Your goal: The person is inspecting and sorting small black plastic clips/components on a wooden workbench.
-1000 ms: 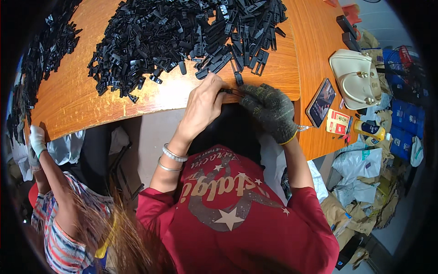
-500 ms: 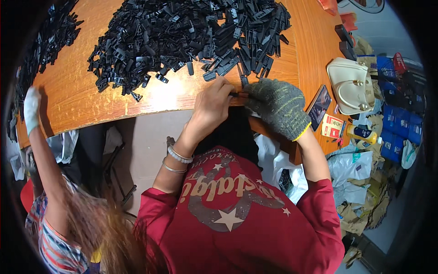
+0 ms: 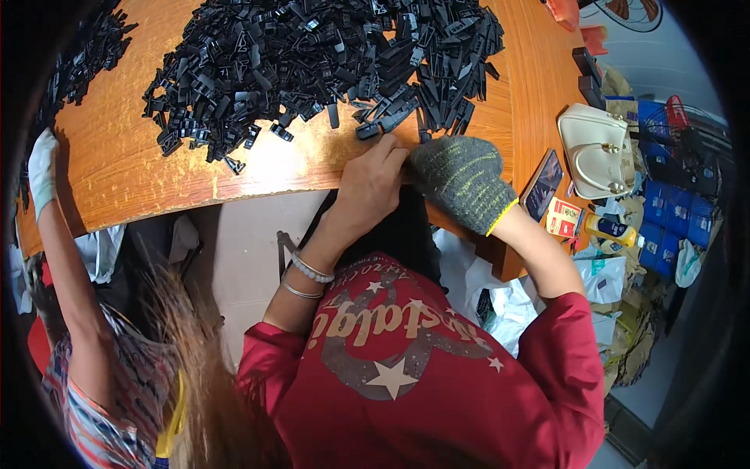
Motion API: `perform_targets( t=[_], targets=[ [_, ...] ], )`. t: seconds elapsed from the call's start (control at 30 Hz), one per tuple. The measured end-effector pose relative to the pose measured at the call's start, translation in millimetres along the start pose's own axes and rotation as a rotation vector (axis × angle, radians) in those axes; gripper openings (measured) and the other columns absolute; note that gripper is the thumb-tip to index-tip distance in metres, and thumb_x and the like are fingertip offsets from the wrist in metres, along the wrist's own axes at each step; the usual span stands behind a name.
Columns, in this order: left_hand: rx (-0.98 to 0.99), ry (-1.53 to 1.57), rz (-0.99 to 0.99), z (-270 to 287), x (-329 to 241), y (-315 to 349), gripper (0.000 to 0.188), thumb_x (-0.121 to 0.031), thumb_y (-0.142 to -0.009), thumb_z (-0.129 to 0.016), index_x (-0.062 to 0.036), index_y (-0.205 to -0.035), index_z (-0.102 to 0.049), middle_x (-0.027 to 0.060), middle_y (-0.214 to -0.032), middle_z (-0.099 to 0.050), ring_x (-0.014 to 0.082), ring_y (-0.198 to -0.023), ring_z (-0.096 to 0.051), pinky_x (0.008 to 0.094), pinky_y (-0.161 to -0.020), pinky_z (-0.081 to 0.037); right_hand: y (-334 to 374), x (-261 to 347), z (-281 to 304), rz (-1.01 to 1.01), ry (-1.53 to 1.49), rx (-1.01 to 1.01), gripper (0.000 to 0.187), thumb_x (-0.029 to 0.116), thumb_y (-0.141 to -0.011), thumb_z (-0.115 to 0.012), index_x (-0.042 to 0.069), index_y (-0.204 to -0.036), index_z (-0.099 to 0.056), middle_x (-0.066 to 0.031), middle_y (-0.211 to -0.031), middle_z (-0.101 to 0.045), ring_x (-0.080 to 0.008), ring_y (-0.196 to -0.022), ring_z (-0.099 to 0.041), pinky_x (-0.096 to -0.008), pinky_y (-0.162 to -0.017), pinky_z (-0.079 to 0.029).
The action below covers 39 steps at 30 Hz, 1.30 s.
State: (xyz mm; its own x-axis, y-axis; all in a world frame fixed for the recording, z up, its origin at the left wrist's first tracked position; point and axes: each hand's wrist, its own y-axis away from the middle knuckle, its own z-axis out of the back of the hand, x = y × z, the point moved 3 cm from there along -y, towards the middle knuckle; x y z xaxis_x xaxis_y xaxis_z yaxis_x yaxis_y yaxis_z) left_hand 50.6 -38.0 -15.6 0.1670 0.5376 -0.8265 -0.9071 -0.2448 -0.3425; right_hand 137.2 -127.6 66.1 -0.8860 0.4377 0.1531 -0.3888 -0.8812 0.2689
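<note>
My left hand (image 3: 370, 187) is bare, with bracelets at the wrist. Its fingers are closed in a pinch at the table's near edge. Pressed up against it is my right hand (image 3: 462, 181), in a dark grey knitted glove with a yellow cuff, its fingers curled. A small black plastic piece is held between the two hands, mostly hidden by fingers and glove. Just beyond them lies a large pile of black plastic clip parts (image 3: 312, 66), some long and narrow, others short and forked. One longer black part (image 3: 387, 123) rests right past my left fingertips.
A co-worker's white-gloved hand (image 3: 44, 168) is beside another black pile (image 3: 90, 59) at the left. On the wooden table's (image 3: 195, 187) right side are a phone (image 3: 542, 184), a red-and-cream packet (image 3: 562, 217), a yellow bottle (image 3: 613, 229) and a cream handbag (image 3: 595, 150).
My hands have drawn together, and the black piece that showed between them is now mostly covered. My right forearm has swung outward. The co-worker's gloved hand has shifted slightly.
</note>
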Motion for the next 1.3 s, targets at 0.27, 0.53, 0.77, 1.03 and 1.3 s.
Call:
perform_targets(
  t=[0.27,0.53,0.77,1.03,1.3],
  targets=[
    [-0.007,0.05,0.018,0,1,-1,0.023,0.006,-0.074,-0.062,0.0012,-0.096,-0.057,0.0135,-0.094,-0.055,0.0346,-0.082,-0.06,0.041,-0.067,-0.049,-1,0,-1,-0.038,-0.002,0.032,0.022,0.028,-0.081,-0.062,0.008,-0.08,-0.071,-0.0148,-0.073,-0.066,-0.0327,-0.069,-0.066,-0.0448,-0.058,-0.05],
    [-0.084,0.197,-0.058,11,2,0,0.014,0.004,-0.081,-0.063,0.0019,-0.094,-0.059,0.0111,-0.094,-0.057,0.0259,-0.074,-0.06,0.0343,-0.062,-0.047,56,-5,-1,-0.204,-0.229,-0.315,0.035,0.028,-0.084,-0.067,0.01,-0.114,-0.066,-0.0105,-0.096,-0.068,-0.0285,-0.083,-0.065,-0.0363,-0.074,-0.051],
    [0.106,1.116,0.595,18,-3,7,0.019,0.0,-0.091,-0.056,0.0049,-0.108,-0.063,0.01,-0.086,-0.065,0.0126,-0.055,-0.056,0.022,-0.043,-0.043,80,-7,-1,-0.332,-0.931,-0.388,0.029,0.013,-0.086,-0.06,0.003,-0.112,-0.067,-0.0035,-0.09,-0.067,-0.0087,-0.075,-0.063,-0.022,-0.062,-0.05],
    [0.257,1.329,0.622,0,-26,10,0.03,-0.017,-0.098,-0.051,0.0058,-0.117,-0.059,0.0141,-0.076,-0.064,0.019,-0.054,-0.064,0.0239,-0.046,-0.05,83,-13,-11,-0.289,-0.898,-0.45,0.031,0.013,-0.085,-0.06,0.003,-0.113,-0.067,-0.0037,-0.09,-0.068,-0.0088,-0.07,-0.063,-0.0211,-0.057,-0.049],
    [0.284,1.097,0.679,-7,-34,3,0.025,-0.015,-0.093,-0.061,0.0044,-0.109,-0.059,0.0091,-0.07,-0.064,0.0131,-0.045,-0.058,0.0208,-0.04,-0.043,96,-12,-16,-0.296,-0.88,-0.405,0.029,0.006,-0.083,-0.064,0.004,-0.111,-0.068,-0.0087,-0.101,-0.069,-0.0215,-0.093,-0.063,-0.0327,-0.085,-0.049]
  ],
)
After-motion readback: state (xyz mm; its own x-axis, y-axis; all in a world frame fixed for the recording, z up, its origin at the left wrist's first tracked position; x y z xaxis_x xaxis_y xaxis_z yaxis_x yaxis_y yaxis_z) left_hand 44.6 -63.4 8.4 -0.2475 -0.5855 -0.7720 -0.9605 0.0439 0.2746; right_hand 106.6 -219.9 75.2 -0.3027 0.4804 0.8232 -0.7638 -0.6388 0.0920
